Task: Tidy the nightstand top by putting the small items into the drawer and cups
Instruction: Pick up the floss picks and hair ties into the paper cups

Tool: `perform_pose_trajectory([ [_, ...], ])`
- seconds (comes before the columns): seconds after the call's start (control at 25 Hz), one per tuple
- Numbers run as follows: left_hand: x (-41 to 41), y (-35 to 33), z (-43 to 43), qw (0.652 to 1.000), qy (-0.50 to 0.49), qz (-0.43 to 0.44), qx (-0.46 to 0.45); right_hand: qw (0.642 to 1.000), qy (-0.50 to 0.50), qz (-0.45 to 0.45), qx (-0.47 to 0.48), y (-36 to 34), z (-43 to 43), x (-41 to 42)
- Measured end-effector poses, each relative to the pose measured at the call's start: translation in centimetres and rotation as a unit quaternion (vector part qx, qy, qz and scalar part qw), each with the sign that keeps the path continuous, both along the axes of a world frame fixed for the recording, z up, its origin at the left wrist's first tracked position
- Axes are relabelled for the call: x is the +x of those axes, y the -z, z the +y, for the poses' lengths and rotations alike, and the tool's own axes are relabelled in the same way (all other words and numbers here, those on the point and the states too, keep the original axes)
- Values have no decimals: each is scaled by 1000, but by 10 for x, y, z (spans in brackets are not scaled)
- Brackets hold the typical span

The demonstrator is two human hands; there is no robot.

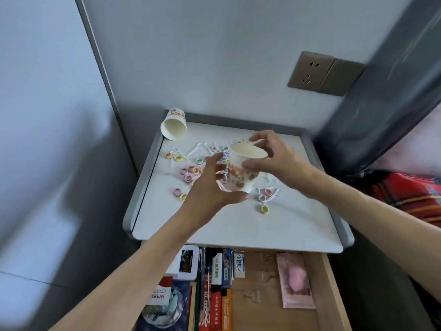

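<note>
A flowered paper cup (241, 177) hangs tilted above the white nightstand top (238, 225). My right hand (279, 158) grips it, thumb on its side and fingers behind the rim, where a white floss pick (257, 142) shows at the fingertips. My left hand (210, 187) is beside the cup's left side with fingers spread and thumb near its base. A second paper cup (173, 129) lies on its side at the back left corner. Several pastel hair ties (188, 174) and white floss picks (198, 148) lie scattered on the top.
The open wooden drawer (262, 295) below the top holds pens, an eraser, a pink packet (296, 280), metal rings and tins. A wall socket (310, 72) sits above. A red plaid blanket (410, 197) lies to the right, a grey wall panel to the left.
</note>
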State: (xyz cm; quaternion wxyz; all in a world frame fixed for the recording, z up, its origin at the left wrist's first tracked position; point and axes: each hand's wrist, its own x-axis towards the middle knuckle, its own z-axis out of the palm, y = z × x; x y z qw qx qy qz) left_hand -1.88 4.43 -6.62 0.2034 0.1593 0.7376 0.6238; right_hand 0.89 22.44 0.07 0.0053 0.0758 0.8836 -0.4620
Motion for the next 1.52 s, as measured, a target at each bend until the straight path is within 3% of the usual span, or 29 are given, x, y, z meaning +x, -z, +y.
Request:
perform_pose_trajectory([
  [0.2, 3, -6, -2, 998, -54, 35, -12, 989, -46, -63, -124, 16, -7, 16],
  [0.28, -3, -5, -9, 997, -66, 39, -28, 999, 33, -42, -6, 30, 30, -1],
  [0.36, -11, -2, -14, 997, -61, 23, -35, 963, 120, -67, 232, 49, 75, -22],
  [0.44, -16, -1, -15, 997, -52, 17, -54, 927, 140, -143, 316, 66, 105, -38],
  [0.56, -20, 2, -15, 997, -48, 17, -59, 916, 124, -209, 320, 85, 116, -49],
  [0.76, -21, 4, -10, 998, -31, 11, -46, 928, 154, -153, 301, 94, 110, -55],
  [1.08, -23, 7, -8, 998, -24, 17, -50, 914, 168, -205, 306, 91, 105, -62],
  [1.24, -23, 7, -8, 998, -21, 18, -50, 904, 184, -177, 343, 90, 101, -60],
  [1.52, -23, 6, -8, 999, -20, 18, -48, 916, 212, -114, 320, 82, 105, -51],
])
